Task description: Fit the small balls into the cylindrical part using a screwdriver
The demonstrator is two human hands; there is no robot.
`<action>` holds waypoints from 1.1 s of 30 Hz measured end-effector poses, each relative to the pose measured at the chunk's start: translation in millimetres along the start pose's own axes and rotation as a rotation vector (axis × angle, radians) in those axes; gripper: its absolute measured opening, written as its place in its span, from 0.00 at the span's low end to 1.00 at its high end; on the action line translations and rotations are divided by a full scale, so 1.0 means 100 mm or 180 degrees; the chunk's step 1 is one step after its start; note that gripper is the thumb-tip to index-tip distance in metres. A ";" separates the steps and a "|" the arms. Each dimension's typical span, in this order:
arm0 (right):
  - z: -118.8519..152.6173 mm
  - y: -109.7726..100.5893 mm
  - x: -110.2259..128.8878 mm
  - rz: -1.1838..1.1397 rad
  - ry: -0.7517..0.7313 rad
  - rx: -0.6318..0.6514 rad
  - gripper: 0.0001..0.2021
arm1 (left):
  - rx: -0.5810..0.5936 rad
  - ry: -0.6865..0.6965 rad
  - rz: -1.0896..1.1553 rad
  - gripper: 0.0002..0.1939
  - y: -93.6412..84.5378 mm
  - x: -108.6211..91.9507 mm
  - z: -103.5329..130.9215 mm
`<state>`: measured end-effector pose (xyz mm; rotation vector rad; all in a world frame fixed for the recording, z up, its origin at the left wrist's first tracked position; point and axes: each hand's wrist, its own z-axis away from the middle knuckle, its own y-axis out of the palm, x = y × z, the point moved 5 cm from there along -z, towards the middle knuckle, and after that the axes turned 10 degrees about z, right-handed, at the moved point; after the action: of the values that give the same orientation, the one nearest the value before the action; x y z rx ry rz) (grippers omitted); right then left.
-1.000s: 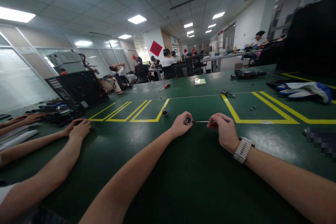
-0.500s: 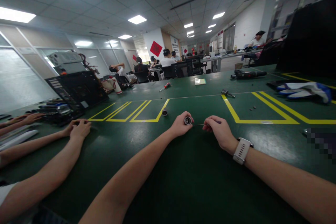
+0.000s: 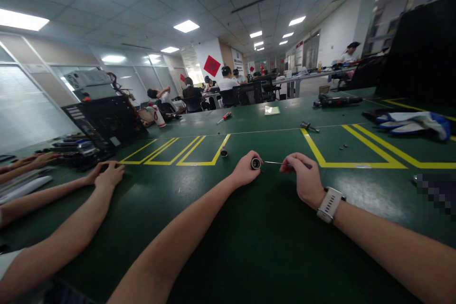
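— Surface and room?
— Green bench [image 3: 171, 185], glossy, lined with yellow tape [image 3: 314, 149]; beyond the far edge, seated people [image 3: 228, 83] under square ceiling lights [image 3: 185, 26].
— Containers and contents?
— Hollow metal cylinder [image 3: 255, 164], mouth facing the wearer, in the left hand [image 3: 245, 169], well in from the far edge; interior detail too small to tell. Second cylinder [image 3: 223, 152] farther toward the bench's left, just beside a taped corner.
— Fingers?
— Left, wrapped round the held cylinder; right hand [image 3: 302, 178], pinching a thin-shafted tool [image 3: 274, 162], tip just beside that cylinder.
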<state>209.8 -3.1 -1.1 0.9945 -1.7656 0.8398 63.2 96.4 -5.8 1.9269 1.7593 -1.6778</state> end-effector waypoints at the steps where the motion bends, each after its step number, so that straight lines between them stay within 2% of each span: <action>1: 0.02 0.01 0.04 0.0051 -0.0124 0.0070 0.11 | -0.0110 0.0019 -0.0054 0.12 -0.02 0.01 0.00; 3: 0.06 0.04 0.13 0.0197 -0.0360 0.0262 0.11 | -0.0202 0.0076 -0.0133 0.13 -0.04 0.02 -0.01; 7: 0.12 0.13 0.21 0.0622 -0.0714 0.0537 0.09 | -0.0098 0.0304 -0.0249 0.11 -0.02 0.00 -0.01; 15: 0.13 0.19 0.20 0.1359 -0.1156 0.0536 0.08 | -0.0007 0.0274 -0.0217 0.09 0.00 -0.02 -0.01; 21: 0.15 0.23 0.21 0.1503 -0.1320 0.0644 0.07 | 0.0216 0.0500 -0.0329 0.06 0.04 -0.07 -0.02; 27: 0.12 0.24 0.19 0.1353 -0.1111 0.0646 0.05 | 0.0221 0.0462 -0.0385 0.07 0.04 -0.06 -0.03; 33: 0.00 0.14 0.08 0.0679 -0.0341 0.0618 0.10 | 0.0203 0.0410 -0.0327 0.06 0.03 -0.05 -0.03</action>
<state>195.5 0.7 4.3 1.0028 -1.9336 1.1277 68.7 93.7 -2.5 2.0483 1.9029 -1.6966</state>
